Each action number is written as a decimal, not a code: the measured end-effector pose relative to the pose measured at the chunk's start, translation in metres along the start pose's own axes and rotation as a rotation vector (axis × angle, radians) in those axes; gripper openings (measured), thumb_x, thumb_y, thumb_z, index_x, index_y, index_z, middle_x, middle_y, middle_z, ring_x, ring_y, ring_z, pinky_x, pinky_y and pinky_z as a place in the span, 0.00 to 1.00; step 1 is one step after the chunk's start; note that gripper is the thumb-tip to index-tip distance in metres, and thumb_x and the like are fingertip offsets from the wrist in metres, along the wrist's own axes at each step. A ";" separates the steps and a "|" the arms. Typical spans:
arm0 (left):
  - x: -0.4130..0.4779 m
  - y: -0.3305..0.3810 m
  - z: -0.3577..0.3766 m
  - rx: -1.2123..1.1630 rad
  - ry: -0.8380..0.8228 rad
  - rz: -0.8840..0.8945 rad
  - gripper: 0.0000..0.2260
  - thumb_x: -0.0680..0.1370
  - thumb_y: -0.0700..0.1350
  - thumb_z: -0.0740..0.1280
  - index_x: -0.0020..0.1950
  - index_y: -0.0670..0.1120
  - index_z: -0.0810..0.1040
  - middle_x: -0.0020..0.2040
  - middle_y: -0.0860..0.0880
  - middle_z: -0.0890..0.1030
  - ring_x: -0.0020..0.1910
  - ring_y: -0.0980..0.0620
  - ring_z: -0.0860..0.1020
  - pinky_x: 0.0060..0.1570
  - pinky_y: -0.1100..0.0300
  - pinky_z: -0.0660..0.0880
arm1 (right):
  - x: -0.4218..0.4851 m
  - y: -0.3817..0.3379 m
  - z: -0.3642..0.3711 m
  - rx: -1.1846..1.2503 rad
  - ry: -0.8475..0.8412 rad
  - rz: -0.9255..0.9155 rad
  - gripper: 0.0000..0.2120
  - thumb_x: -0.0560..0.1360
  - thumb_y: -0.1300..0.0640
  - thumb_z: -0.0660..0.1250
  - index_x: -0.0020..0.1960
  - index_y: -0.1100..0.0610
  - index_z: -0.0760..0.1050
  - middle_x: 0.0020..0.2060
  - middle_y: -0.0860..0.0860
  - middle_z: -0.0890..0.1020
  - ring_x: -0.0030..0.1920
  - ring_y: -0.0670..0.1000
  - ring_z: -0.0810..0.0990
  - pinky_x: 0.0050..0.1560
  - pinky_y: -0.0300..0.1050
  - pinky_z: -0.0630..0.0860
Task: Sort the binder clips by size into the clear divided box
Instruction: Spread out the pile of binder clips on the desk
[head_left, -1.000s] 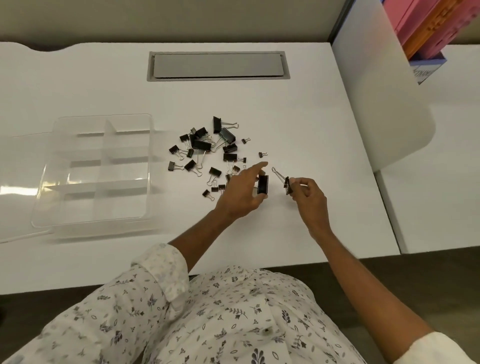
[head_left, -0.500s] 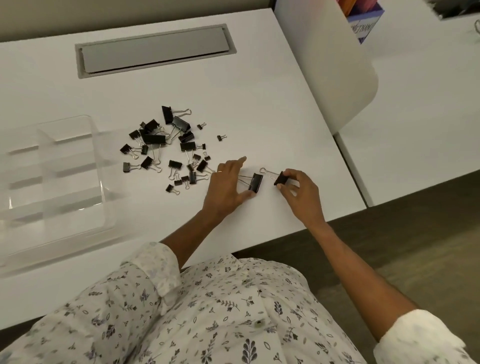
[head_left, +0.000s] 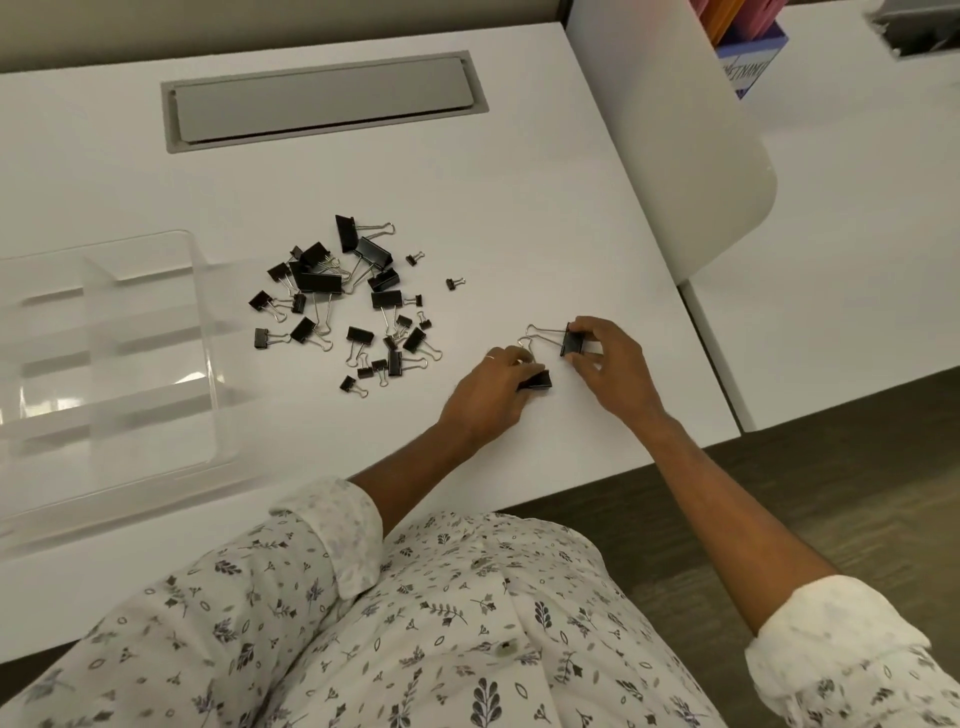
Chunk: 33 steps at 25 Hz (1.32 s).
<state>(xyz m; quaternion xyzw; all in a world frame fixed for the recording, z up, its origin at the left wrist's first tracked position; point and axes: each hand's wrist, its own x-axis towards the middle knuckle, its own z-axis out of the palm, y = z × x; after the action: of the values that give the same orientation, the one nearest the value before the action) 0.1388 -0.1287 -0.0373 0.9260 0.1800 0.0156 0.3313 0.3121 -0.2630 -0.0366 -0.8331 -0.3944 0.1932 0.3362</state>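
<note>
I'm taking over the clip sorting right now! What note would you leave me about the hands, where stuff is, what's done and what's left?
Left hand grips a large clip.
Right hand pinches a second large clip beside it.
Pile of clips, mixed sizes, lies loose on the desk, between the hands and the clear divided box at the left.
Done: no clip shows in the box's visible compartments.
Left: put both large clips in one compartment, then sort the pile by size.

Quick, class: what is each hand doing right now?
Left hand: grips a large binder clip.
Right hand: pinches a second binder clip.
</note>
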 end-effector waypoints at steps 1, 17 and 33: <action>0.000 -0.001 0.001 -0.006 -0.004 0.019 0.17 0.82 0.43 0.67 0.72 0.46 0.77 0.70 0.46 0.76 0.68 0.45 0.73 0.62 0.47 0.77 | -0.001 0.000 -0.002 0.014 -0.009 0.007 0.22 0.77 0.64 0.73 0.69 0.58 0.73 0.66 0.52 0.78 0.64 0.50 0.78 0.60 0.51 0.82; -0.034 -0.142 -0.119 0.089 0.442 -0.417 0.20 0.81 0.43 0.67 0.73 0.42 0.73 0.72 0.43 0.74 0.72 0.42 0.70 0.71 0.46 0.70 | 0.106 -0.109 0.102 -0.210 -0.197 -0.372 0.20 0.81 0.66 0.61 0.72 0.57 0.72 0.74 0.54 0.72 0.71 0.57 0.71 0.72 0.48 0.69; -0.031 -0.183 -0.171 -0.002 0.430 -0.631 0.18 0.75 0.50 0.75 0.63 0.47 0.79 0.60 0.48 0.78 0.56 0.47 0.79 0.53 0.51 0.77 | 0.188 -0.168 0.124 -0.255 -0.543 -0.552 0.23 0.77 0.61 0.73 0.70 0.56 0.72 0.67 0.53 0.73 0.63 0.53 0.76 0.58 0.41 0.71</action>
<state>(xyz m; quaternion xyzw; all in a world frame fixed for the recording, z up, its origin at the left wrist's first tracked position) 0.0254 0.0952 -0.0142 0.8005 0.5216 0.1068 0.2753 0.2665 0.0134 -0.0138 -0.6497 -0.6986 0.2580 0.1530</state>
